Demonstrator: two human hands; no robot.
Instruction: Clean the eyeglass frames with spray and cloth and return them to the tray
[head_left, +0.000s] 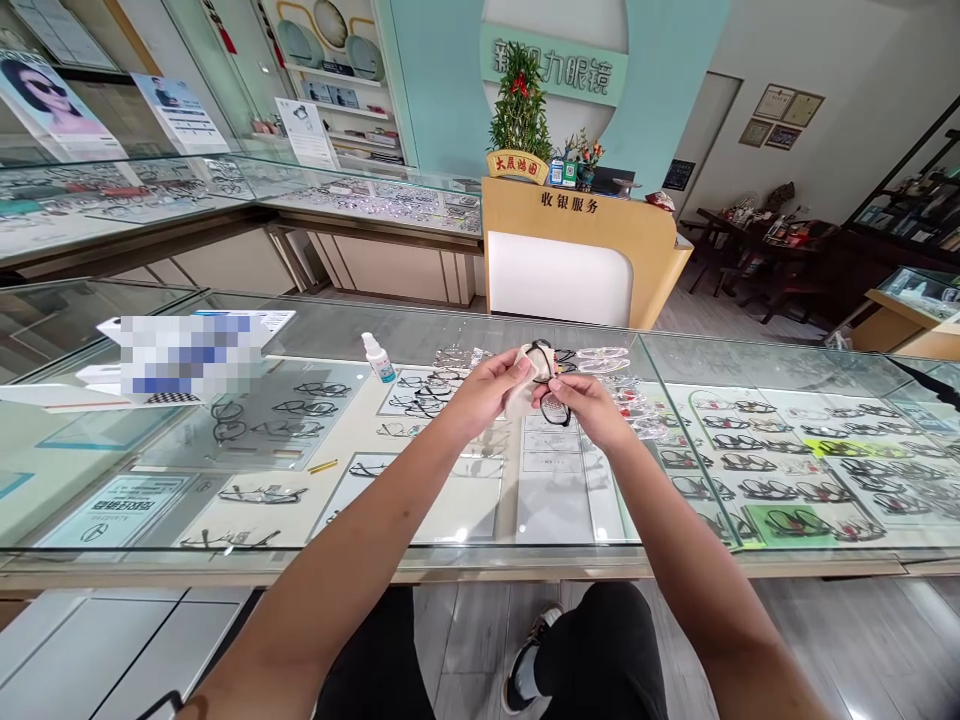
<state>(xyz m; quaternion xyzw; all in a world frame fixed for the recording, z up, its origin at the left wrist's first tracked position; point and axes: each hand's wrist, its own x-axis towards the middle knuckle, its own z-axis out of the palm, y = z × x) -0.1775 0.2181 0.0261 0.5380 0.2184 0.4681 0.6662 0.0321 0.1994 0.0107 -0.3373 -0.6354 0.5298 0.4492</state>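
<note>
While both forearms reach out over the glass counter (315, 560), the head view shows the two hands meeting just above its far half, near the middle of the picture. Between them is a pair of black-framed glasses (553, 408), held clear of the glass, with one lens hanging low towards the right hand and the rest of the frame running up and slightly left, so its long axis stands nearly upright with a small tilt. That right hand (589, 405) lies just right of the frame, fingers curled closed on the lower rim. At the upper end, the left hand (491, 385) is closed on a pale cloth (523, 385), pressing it against the upper part of the frame; the cloth hides how the frame's top is gripped. Both hands touch the glasses, the left from the upper left, the right from the lower right. A small spray bottle (379, 358) stands upright on the counter, left of the left hand and apart from it. Rows of frames lie in the case under the glass, and a wooden cashier desk (585, 250) stands beyond.
</note>
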